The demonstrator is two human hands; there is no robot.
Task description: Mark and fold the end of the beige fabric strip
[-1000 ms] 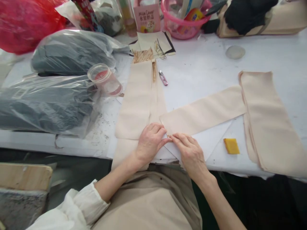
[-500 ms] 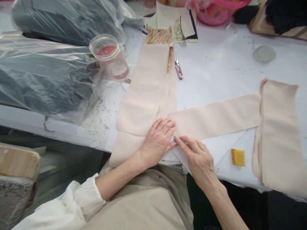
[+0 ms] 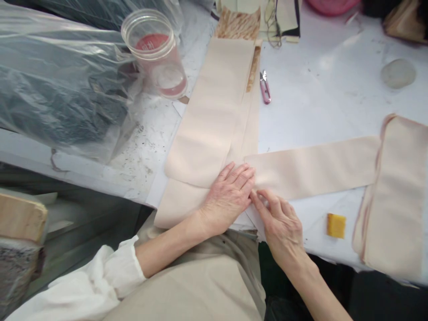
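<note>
My left hand (image 3: 229,194) lies flat, fingers stretched out, over the spot where a long pale beige strip (image 3: 317,165) meets a stack of beige pieces (image 3: 207,120). Just right of it, my right hand (image 3: 279,218) has its thumb and forefinger brought together at the strip's lower left corner, beside my left fingertips. Whether they pinch the edge of the strip is hard to see, but they touch it. The strip's far end reaches a folded beige pile (image 3: 397,191) on the right. A yellow block (image 3: 336,225) lies between my right hand and that pile.
Pink-handled thread snips (image 3: 265,88) lie beyond the strip. A clear jar with red contents (image 3: 155,55) stands left of the stack, against plastic-wrapped dark bundles (image 3: 63,89). At the back are eyeglasses (image 3: 273,24) and, farther right, a round translucent disc (image 3: 398,73).
The camera view has shifted, so the table's things sit differently in the picture. My right thumb and forefinger have drawn closer together at the strip's corner. My left hand stays pressed flat.
</note>
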